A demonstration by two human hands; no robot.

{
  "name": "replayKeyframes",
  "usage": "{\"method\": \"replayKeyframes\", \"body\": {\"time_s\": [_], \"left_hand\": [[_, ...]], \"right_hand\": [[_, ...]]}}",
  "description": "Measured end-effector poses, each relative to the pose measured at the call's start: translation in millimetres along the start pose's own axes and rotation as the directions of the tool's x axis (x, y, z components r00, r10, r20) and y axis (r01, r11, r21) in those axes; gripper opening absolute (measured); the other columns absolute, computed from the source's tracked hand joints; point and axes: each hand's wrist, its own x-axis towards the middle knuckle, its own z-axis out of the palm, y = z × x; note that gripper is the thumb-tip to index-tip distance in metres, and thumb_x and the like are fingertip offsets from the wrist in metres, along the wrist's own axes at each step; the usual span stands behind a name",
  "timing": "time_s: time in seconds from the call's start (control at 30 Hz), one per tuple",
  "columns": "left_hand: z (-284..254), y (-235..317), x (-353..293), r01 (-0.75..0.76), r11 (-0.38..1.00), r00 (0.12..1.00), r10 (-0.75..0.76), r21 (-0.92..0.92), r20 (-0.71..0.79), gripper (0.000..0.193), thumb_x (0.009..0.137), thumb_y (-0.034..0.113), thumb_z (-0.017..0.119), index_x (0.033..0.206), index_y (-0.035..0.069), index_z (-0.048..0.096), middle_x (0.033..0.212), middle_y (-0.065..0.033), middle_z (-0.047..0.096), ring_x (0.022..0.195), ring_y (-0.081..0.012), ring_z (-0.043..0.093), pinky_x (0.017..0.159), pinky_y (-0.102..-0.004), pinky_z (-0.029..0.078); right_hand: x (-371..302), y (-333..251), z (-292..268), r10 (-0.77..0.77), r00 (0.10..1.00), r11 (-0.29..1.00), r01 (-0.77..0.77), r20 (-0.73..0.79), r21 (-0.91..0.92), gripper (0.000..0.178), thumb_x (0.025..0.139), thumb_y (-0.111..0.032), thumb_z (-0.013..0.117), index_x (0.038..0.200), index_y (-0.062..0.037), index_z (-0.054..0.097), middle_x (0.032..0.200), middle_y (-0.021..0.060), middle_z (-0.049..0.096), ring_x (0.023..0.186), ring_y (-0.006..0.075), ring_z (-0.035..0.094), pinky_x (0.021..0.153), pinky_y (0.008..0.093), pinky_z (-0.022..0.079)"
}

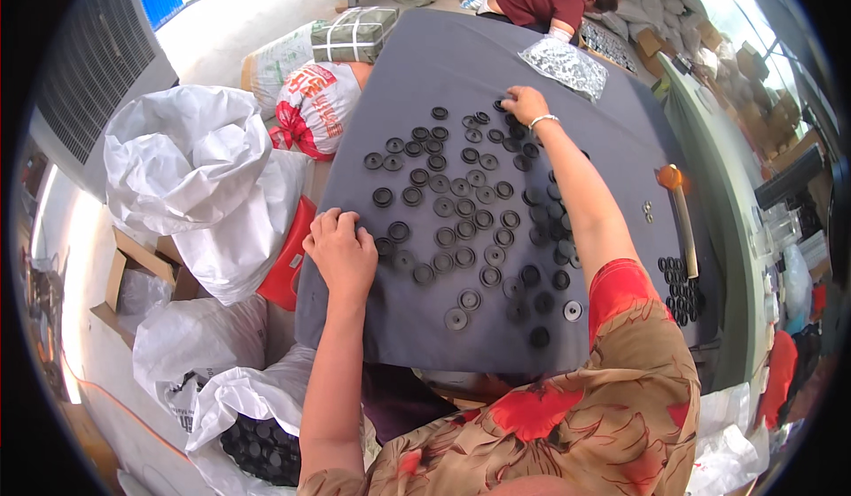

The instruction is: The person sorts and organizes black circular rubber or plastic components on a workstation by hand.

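Observation:
Many black round discs (465,209) with raised rims and small centres lie scattered over the dark grey covered table (443,62). My right hand (527,106), a bracelet on its wrist, reaches to the far part of the spread. Its fingers are bent together with the tips at a black disc (500,105). Near the table's left edge, my left hand (341,249) rests with bent, slightly parted fingers. Nothing shows in it; the nearest disc (384,246) lies just right of its fingertips. My right forearm covers part of the darker discs (539,215) on the right.
A clear bag of small parts (565,68) lies at the far edge, near another person (542,1). On the right are an orange-headed mallet (670,178) and stacked black rings (681,292). White sacks (186,159), a red container (289,257) and an open sack of black parts (261,447) stand left.

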Motion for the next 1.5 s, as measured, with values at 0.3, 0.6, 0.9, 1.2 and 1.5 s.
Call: {"method": "replayKeyframes", "body": {"time_s": [0.3,0.6,0.9,1.2,1.5], "left_hand": [[0,-3,0,0.023,1.000,1.000,-0.023,-0.021,0.013,0.019,0.073,0.010,0.062,0.092,0.006,0.064,0.108,-0.0071,0.058,0.109,-0.0262,0.050,0.091,-0.0425,0.033],[-3,0,-1,0.028,0.999,0.999,-0.027,-0.017,0.034,0.019,0.073,0.010,0.062,0.092,0.006,0.064,0.109,-0.0084,0.059,0.111,-0.0264,0.049,0.091,-0.0422,0.034],[2,-10,-3,0.021,1.000,1.000,-0.021,0.012,0.004,0.020,0.074,0.011,0.063,0.093,0.009,0.064,0.108,-0.0051,0.059,0.108,-0.0249,0.051,0.091,-0.0419,0.034],[3,-7,-1,0.016,1.000,1.000,-0.016,0.015,0.020,0.018,0.074,0.012,0.063,0.092,0.009,0.064,0.108,-0.0048,0.060,0.108,-0.0241,0.051,0.091,-0.0417,0.035],[1,-3,-2,0.024,1.000,1.000,-0.024,0.007,0.020,0.017,0.075,0.012,0.062,0.091,0.010,0.064,0.107,-0.0045,0.060,0.108,-0.0240,0.051,0.091,-0.0417,0.035]], "right_hand": [[-41,-3,-36,-0.383,0.924,0.916,0.377,0.019,0.139,0.035,0.085,-0.028,0.057,0.110,-0.0054,0.065,0.106,0.0168,0.065,0.102,0.0328,0.060,0.090,0.0378,0.046],[-57,-51,5,-0.296,0.921,0.913,0.351,0.254,-0.209,0.041,0.095,-0.038,0.041,0.127,-0.0133,0.051,0.140,0.0029,0.045,0.130,0.0202,0.040,0.098,0.0691,0.025],[-74,-49,-4,-0.359,0.933,0.920,0.347,-0.036,-0.180,0.028,0.088,-0.027,0.050,0.109,-0.0104,0.060,0.113,0.0088,0.060,0.112,0.0250,0.054,0.092,0.0557,0.037],[-103,36,-58,0.125,0.988,0.987,-0.115,0.092,-0.110,0.025,0.080,-0.023,0.062,0.101,-0.0114,0.068,0.103,0.0165,0.066,0.100,0.0311,0.061,0.087,0.0418,0.048],[-91,50,-42,0.094,0.995,0.935,-0.083,0.015,-0.345,0.024,0.081,-0.021,0.061,0.100,-0.0091,0.067,0.089,0.0185,0.066,0.088,0.0357,0.063,0.081,0.0432,0.049]]}}
